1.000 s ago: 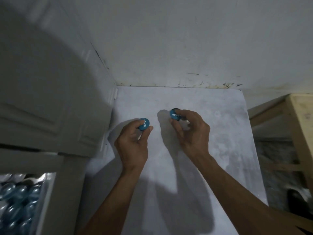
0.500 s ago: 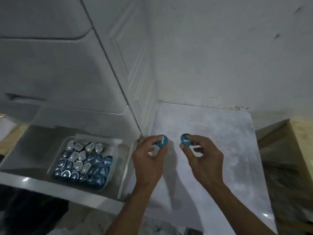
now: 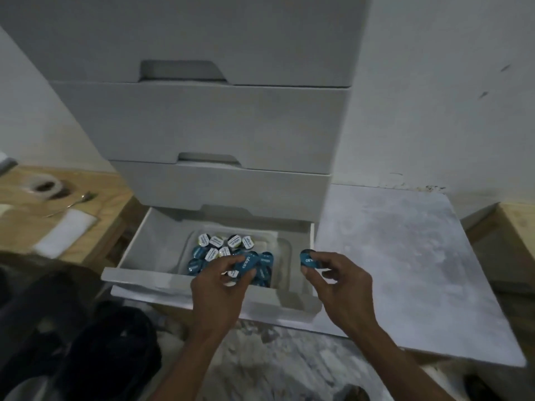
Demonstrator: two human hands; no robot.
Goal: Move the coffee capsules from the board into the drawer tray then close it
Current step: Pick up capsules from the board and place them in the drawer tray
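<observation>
Both hands have swung from the pale marble board (image 3: 405, 256) to the open white drawer (image 3: 150, 273). Left hand (image 3: 220, 287) pinches a round blue foil-topped coffee capsule (image 3: 245, 262) above the clear plastic tray (image 3: 282, 250). Right hand (image 3: 337, 282) pinches another blue capsule (image 3: 308, 259) at the drawer's right edge.

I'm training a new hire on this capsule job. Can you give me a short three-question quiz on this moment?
1. True or false: each hand holds a blue capsule.
2. Which hand is over the tray? A) left B) right C) neither
3. Fill in: the bottom drawer is ____.

Key
1. True: the left hand pinches one capsule, the right hand the other.
2. A: the left hand is over the tray's capsules; the right hand is near the drawer's right edge, beside the board.
3. Open: it is pulled out, with the tray inside; the drawers above are shut.
</observation>
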